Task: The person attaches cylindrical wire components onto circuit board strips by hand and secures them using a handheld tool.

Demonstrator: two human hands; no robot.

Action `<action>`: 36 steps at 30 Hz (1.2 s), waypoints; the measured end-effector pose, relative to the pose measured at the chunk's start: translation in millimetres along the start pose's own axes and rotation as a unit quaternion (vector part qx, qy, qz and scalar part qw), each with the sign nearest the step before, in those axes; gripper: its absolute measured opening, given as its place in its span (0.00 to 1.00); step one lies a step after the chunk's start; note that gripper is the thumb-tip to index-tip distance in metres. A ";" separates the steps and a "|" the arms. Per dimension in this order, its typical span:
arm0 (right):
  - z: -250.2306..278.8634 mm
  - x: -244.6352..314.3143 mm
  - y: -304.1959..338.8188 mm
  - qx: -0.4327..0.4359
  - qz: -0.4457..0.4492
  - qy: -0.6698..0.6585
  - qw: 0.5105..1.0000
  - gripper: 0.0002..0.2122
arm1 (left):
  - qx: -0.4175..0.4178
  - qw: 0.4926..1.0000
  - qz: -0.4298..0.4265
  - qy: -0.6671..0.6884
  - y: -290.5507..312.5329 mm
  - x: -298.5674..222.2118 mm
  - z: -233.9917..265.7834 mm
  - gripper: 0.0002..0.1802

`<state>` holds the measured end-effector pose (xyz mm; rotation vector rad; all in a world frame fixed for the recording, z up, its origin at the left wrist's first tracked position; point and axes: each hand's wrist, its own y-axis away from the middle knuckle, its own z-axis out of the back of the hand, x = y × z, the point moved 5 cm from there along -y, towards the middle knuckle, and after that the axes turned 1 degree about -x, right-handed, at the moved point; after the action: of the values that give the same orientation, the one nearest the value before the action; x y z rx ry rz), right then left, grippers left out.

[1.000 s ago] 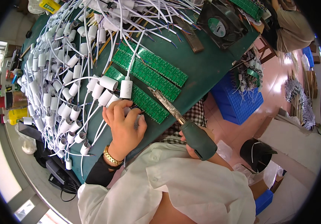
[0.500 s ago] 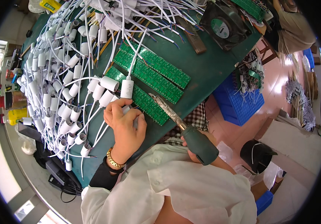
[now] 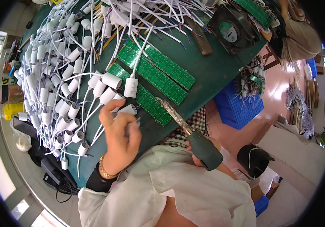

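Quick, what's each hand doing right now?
Left hand: fingers partly curled, blurred; whether it holds anything cannot be told.
Right hand: closed, holding a soldering iron.

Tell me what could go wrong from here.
If the soldering iron is hot, which the view cannot show, it could burn the left hand nearby. Its tip appears over the lower green circuit board, so a slip might scorch or scratch it. The white cable passing over the upper circuit boards could snag and drag its cylindrical housing.
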<state>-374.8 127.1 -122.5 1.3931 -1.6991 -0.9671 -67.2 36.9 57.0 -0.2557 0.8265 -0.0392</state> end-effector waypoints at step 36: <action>-59.8 50.7 61.2 -0.038 0.206 0.510 0.834 0.16 | -0.043 0.993 -0.038 -0.101 -7.5 19.7 -34.3 0.10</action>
<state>-356.7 79.1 -37.3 1.0829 -1.0180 0.0269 -78.4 19.8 22.4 -0.3659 0.6169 -0.0473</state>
